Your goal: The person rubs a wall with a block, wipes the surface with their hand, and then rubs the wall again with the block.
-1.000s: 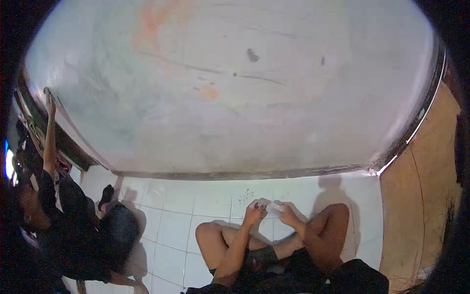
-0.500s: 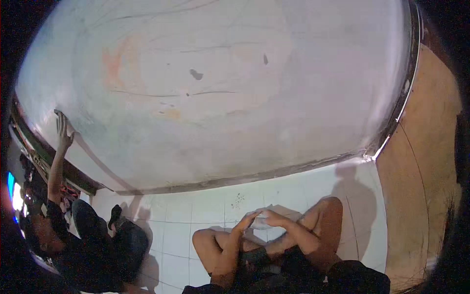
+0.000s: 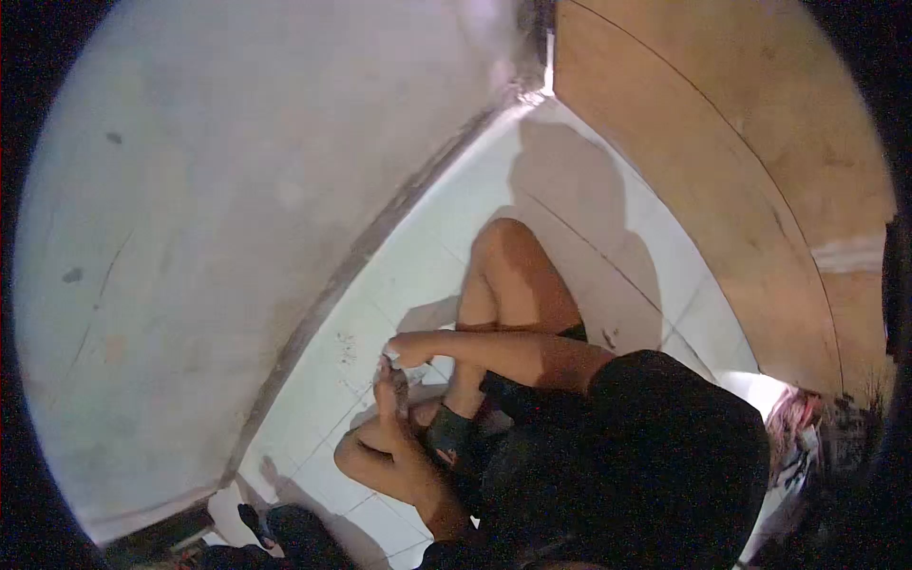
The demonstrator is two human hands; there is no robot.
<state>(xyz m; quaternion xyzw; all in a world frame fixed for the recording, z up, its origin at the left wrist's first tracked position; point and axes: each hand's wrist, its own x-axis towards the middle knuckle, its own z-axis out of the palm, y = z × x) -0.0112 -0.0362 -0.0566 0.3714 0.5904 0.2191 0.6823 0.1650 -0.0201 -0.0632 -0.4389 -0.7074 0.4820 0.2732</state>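
I sit cross-legged on a white tiled floor [image 3: 418, 247], bare knees up. My left hand [image 3: 388, 391] and my right hand [image 3: 407, 350] meet in front of my left knee [image 3: 356, 456], low over the tiles. Their fingers are closed together on a small pale object [image 3: 400, 378] that is mostly hidden between them; what it is cannot be made out. My right forearm lies across my raised right knee [image 3: 503, 247].
A stained grey wall [image 3: 209, 190] fills the left and meets the floor along a dark skirting line. A brown wooden panel [image 3: 741, 161] stands at the right. Dark specks [image 3: 344, 350] lie on the tiles. Another person's dark-clad foot [image 3: 285, 527] shows at the bottom left.
The view has swung and rolled right, so the wooden panel now fills the upper right and the other person has almost left the picture. My hands stay together on the small object.
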